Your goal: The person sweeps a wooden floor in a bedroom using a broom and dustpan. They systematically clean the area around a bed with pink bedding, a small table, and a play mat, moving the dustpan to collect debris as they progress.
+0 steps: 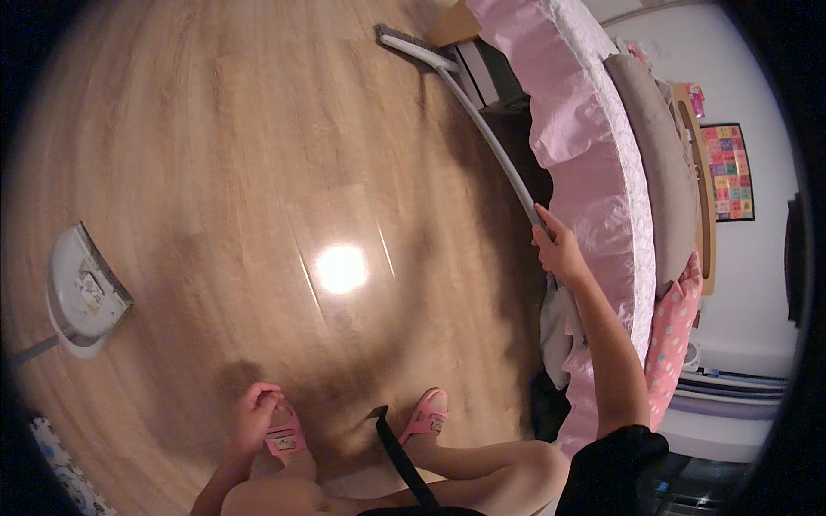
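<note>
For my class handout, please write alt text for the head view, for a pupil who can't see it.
A person's right hand grips a long broom over a wooden floor, beside a bed with a pink frilled cover. The left hand, holding nothing visible, is near a pink sandal. A gray dustpan containing litter sits at left.

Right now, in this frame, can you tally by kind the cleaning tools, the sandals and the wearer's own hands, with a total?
Broom: 1
Dustpan: 1
Pink sandals: 2 (left sandal, right sandal)
Hands: 2 (left hand, right hand)
Total: 6
</note>
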`<state>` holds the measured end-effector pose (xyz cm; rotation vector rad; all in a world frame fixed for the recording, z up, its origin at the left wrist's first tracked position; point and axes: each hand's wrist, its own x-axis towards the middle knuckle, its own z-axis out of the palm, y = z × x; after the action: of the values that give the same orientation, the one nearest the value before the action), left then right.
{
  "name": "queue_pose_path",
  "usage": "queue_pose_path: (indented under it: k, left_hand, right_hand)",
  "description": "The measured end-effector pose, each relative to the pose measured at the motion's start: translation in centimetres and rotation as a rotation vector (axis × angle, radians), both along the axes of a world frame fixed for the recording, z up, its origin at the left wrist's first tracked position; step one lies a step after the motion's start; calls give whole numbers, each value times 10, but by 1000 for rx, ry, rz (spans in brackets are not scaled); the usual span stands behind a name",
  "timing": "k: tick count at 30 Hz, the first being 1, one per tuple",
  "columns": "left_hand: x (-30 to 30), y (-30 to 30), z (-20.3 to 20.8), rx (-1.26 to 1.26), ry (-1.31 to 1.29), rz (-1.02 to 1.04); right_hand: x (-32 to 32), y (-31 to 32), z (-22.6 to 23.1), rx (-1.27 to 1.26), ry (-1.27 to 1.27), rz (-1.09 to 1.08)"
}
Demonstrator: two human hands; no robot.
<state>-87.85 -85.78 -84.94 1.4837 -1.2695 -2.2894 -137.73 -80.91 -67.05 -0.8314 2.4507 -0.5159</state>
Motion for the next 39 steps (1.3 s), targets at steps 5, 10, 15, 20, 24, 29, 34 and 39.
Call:
queue_pose_path:
  k: [5, 10, 15, 20, 24, 29, 34, 39]
  left_hand:
    - [4, 1, 3, 53, -52, 55]
    - [-5, 2, 4, 15, -39, -3]
    - [0, 5, -6, 25, -16, 47]
    - [3, 9, -14, 28, -46, 27]
    - [-26, 11, 3, 62, -42, -48]
    - [16, 7, -7, -201, 5, -24]
    - [46, 0, 106, -71, -267, 164]
    - [42, -6, 221, -183, -320, 217]
  right_hand:
    - [-27, 2, -15, 9, 362, 199]
    - [-33, -3, -13, 88, 202, 30]
    - [0, 42, -2, 24, -122, -149]
    - [28, 75, 32, 47, 49, -17]
    - [7, 47, 21, 96, 172, 101]
    - [12, 52, 15, 146, 124, 65]
    - [56, 149, 64, 118, -47, 34]
    - [92, 177, 201, 195, -529, -318]
